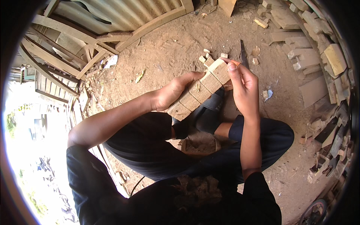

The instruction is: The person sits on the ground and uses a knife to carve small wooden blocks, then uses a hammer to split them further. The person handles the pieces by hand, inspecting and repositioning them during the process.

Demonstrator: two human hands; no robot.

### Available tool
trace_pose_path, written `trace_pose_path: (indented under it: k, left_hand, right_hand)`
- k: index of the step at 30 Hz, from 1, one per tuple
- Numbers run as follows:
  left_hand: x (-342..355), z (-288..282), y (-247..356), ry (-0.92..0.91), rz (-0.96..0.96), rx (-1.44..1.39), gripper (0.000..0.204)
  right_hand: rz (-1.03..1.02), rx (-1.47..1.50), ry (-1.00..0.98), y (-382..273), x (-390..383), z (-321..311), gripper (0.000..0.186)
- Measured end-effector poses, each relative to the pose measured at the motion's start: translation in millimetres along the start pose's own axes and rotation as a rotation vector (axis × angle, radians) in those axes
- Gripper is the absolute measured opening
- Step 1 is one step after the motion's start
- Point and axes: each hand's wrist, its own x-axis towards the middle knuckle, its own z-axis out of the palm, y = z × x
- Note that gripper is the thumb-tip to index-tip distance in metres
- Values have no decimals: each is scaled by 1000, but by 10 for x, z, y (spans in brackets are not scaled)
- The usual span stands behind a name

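A pale wooden block [200, 92], scored or cut across by several straight dark lines, is held tilted above my feet. My left hand [173, 90] grips its left side, thumb along the upper edge and the other fingers hidden beneath. At the block's far right end, my right hand [244, 84] is closed in a pinch, with a fingertip against the wood. A bit of orange [235, 62] shows between its thumb and index finger; what it belongs to is hidden. Small wood offcuts [205, 59] lie on the ground just beyond the block.
A dark flat strip [243, 52] lies on the dirt floor [157, 48] beyond my right hand. Piled wood pieces [300, 56] line the right side. Wooden frames [56, 56] and a corrugated sheet [116, 15] stand at the far left. My sandalled feet [208, 116] are below the block.
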Motion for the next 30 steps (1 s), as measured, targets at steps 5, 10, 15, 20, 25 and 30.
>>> trace_pose_path:
  k: [5,10,15,20,25,30]
  left_hand:
    - [-56,-2,-20,100,179,291,58]
    - [-97,-43,150,282,519,1054,57]
    - [-141,-84,163,318,548,1207,58]
    - [-166,-47,179,315,630,1222,59]
    - [-155,-16,182,340,729,1141,55]
    - [-129,-98,184,312,748,1061,40]
  right_hand:
    - [-28,43,-27,24,11,18,31]
    - [110,311,-155,3,38,-96,35]
    - [154,294,-280,-58,26,-107,39]
    - [122,217,-248,-28,2,-76,37]
    - [367,300,-147,46,56,-132,28]
    - [446,223,-95,0,53,-100,35]
